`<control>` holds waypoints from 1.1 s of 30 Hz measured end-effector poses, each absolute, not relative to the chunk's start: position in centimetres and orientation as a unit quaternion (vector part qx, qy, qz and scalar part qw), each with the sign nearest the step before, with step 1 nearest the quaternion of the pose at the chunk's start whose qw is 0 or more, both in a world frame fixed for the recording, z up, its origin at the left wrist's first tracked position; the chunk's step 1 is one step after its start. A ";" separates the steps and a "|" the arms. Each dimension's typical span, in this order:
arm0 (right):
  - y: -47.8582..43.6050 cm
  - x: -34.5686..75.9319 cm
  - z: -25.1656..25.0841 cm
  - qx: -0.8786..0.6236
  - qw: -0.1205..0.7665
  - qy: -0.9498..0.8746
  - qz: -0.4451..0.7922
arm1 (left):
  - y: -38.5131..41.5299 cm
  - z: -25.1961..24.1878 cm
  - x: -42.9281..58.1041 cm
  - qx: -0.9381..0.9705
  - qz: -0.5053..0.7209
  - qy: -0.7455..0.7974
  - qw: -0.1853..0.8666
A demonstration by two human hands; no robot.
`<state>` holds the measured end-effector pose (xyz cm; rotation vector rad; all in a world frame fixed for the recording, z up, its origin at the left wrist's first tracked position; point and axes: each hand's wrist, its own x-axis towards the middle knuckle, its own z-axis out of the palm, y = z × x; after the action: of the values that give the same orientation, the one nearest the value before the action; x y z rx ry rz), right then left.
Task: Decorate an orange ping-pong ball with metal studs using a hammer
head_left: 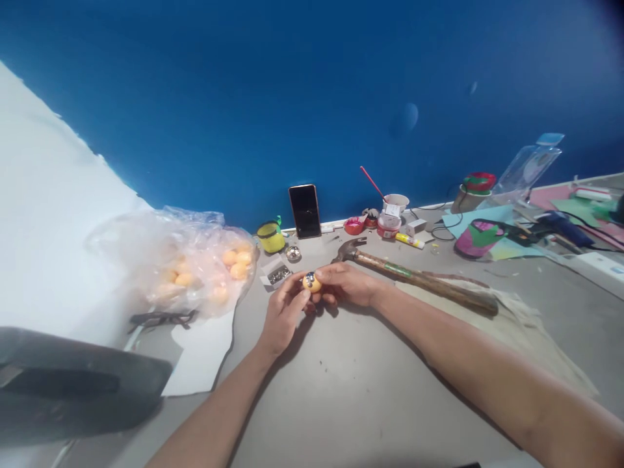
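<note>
A small yellow-orange ball (311, 284), like a ping-pong ball, has shiny metal-looking pieces on its upper side. My left hand (286, 304) grips it from the left, thumb against its lower front. From the right, the fingertips of my right hand (348, 284) press on it, with some fingers curled below. The ball is held just above the grey table. Close behind my left hand lies an open white box (277, 273) of small shiny metal pieces. A round shiny metal item (293, 253) sits behind that box. A claw hammer (419, 276) with a wooden handle lies behind my right forearm.
Clear plastic bags (195, 260) hold several orange balls at left, with glasses (163, 318) in front. A phone (305, 211) leans against the blue wall. A yellow pot (271, 237), a paper cup (396, 203) and a glue tube (409, 241) stand or lie at the back. Cloth (517, 338) lies right.
</note>
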<state>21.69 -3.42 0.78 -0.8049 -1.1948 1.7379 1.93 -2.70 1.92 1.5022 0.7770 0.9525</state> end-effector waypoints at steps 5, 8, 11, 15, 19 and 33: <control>-3.8 21.6 1.3 -0.328 0.403 -0.526 0.673 | -2.8 2.1 2.0 0.643 0.402 0.346 0.552; -3.9 21.7 1.3 -0.328 0.401 -0.531 0.670 | -2.7 2.1 2.0 0.644 0.403 0.364 0.540; -3.8 21.7 1.2 -0.329 0.397 -0.535 0.669 | -2.7 2.1 2.1 0.643 0.409 0.366 0.534; -3.7 21.8 1.0 -0.339 0.394 -0.533 0.667 | -2.8 2.2 2.1 0.648 0.410 0.355 0.535; -3.6 21.8 0.8 -0.317 0.398 -0.531 0.678 | -3.1 2.3 2.1 0.653 0.408 0.349 0.535; -3.7 21.6 0.8 -0.340 0.407 -0.520 0.670 | -2.9 1.4 2.1 0.683 0.389 0.357 0.505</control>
<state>21.64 -3.66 0.80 -0.8581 -1.3112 1.6890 2.08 -2.86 1.37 1.6470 0.8622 0.9390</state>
